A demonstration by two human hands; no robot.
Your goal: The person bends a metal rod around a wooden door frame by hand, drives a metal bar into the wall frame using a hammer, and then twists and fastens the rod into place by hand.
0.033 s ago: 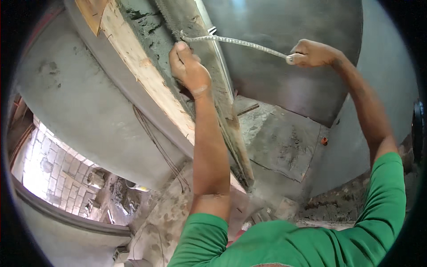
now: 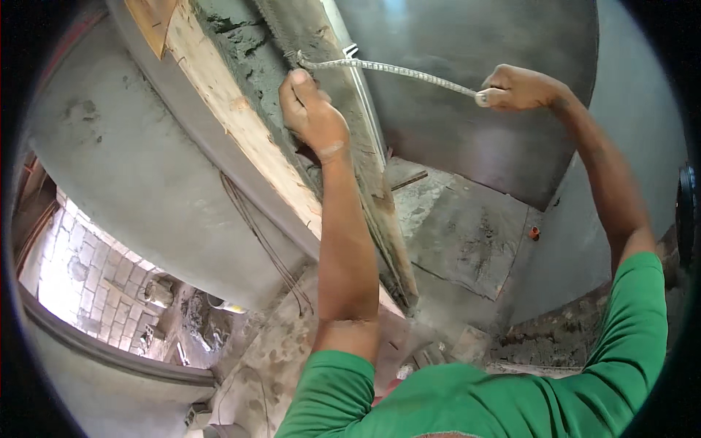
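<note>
A pale, ribbed bar (image 2: 409,71), slightly bowed and resembling a piece of rebar, runs across the upper middle. My right hand (image 2: 522,89) is closed around its right end. The bar's bent left end meets the rough concrete column (image 2: 303,25), where what looks like a twist of wire (image 2: 290,54) sticks out. Just below that spot, my left hand (image 2: 315,117) is closed with its thumb pointing up. Its curled fingers are against the column, and what they hold, if anything, is hidden.
A long timber board (image 2: 237,109) slants along the column's left side, with wet-looking grey mortar (image 2: 244,55) behind it. Smooth grey walls (image 2: 168,197) stand at left and right. Thin rods (image 2: 259,241) lean at the lower left. A small orange object (image 2: 534,233) lies on the floor.
My right hand has shifted very slightly to the right with the bar's end. The left hand has hardly moved.
</note>
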